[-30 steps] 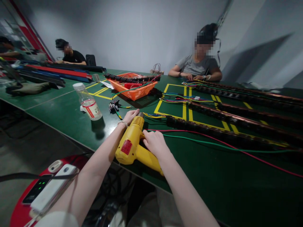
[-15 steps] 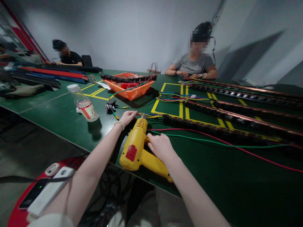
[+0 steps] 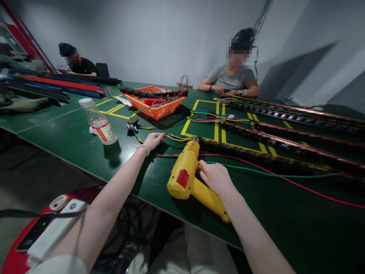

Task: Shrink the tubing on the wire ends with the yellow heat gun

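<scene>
A yellow heat gun (image 3: 186,173) with a red label lies on the green table (image 3: 85,142), nozzle pointing away from me toward a long black strip (image 3: 256,150). My right hand (image 3: 215,177) rests on its body near the handle, fingers curled on it. My left hand (image 3: 154,140) lies on the table to the left, fingers pinched at the end of a bundle of coloured wires (image 3: 178,137). A red wire (image 3: 256,164) and a green wire (image 3: 273,175) run rightward past the gun.
A plastic bottle (image 3: 98,121) stands at the left, a small black connector (image 3: 131,127) beside it. An orange tray (image 3: 156,102) sits farther back. Long black strips (image 3: 299,129) cross the right side. Two people sit at the far edge. A red device (image 3: 34,228) lies below left.
The heat gun has slid to the right under my right hand, away from my left hand. My left hand stays at the wire ends.
</scene>
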Tool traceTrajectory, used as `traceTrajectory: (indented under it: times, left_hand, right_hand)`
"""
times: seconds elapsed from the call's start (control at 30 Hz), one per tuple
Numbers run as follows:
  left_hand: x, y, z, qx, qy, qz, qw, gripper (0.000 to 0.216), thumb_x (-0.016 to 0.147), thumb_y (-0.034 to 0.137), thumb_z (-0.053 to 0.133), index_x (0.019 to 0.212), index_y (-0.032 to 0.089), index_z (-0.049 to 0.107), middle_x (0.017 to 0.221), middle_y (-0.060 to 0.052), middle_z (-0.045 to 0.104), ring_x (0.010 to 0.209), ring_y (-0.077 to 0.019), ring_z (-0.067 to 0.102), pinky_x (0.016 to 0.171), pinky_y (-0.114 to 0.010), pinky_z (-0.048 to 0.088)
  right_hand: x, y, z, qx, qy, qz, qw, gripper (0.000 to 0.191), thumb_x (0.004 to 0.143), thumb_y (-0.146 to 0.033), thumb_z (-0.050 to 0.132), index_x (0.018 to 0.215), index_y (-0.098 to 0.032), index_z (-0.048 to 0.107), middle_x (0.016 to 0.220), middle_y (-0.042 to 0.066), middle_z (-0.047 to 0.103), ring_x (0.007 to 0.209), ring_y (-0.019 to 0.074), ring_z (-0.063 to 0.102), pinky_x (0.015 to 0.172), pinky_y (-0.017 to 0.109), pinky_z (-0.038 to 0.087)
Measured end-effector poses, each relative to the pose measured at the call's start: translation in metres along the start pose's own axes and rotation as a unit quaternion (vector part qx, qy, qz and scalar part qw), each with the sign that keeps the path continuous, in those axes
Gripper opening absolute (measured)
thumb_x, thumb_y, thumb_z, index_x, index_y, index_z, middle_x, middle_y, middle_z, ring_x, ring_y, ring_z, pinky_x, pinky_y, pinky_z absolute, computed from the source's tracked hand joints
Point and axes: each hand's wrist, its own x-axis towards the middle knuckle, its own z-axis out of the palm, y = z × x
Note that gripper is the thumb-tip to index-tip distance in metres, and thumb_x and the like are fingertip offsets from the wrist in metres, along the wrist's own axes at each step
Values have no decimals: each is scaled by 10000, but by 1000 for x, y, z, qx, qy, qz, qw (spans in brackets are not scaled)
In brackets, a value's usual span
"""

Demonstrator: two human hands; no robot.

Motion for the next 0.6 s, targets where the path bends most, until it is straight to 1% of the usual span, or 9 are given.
traceTrajectory:
  times: [0.2, 0.37, 0.5, 0.6]
  left_hand:
    - [1, -1, 0, 2, 1, 3, 1000, 528, 829, 609, 340, 575, 169, 485, 500, 20, 458, 490, -104, 413, 519, -239, 306]
    - [3, -6, 2, -14, 5, -11, 1000, 532, 829, 613, 333, 603, 164, 505, 536, 7, 497, 518, -111, 444, 540, -240, 324]
    - [4, -6, 2, -16, 4, -18, 1000, 493, 836, 561, 334, 599, 164, 505, 533, 10, 495, 516, -111, 445, 537, -238, 324]
    - [3, -4, 2, -20, 1, -16, 1000, 423, 832, 474, 343, 589, 164, 498, 531, 15, 486, 515, -109, 440, 529, -232, 321]
  right_hand:
    - [0, -3, -2, 1, -9, -10, 1000, 158, 881, -256, 387, 977, -217, 506, 873, 43, 687, 818, 195, 639, 658, 281, 336]
    - [1, -11, -3, 3, -12, -38, 999, 152, 865, -222, 397, 965, -207, 512, 876, 45, 688, 827, 190, 638, 685, 283, 342]
    - [6, -23, -1, 6, -9, -70, 997, 172, 868, -239, 397, 989, -201, 512, 905, 51, 690, 854, 201, 639, 720, 294, 354]
    - [11, -35, -1, 11, -4, -86, 996, 176, 871, -251, 393, 988, -200, 515, 889, 54, 691, 852, 211, 641, 728, 304, 361]
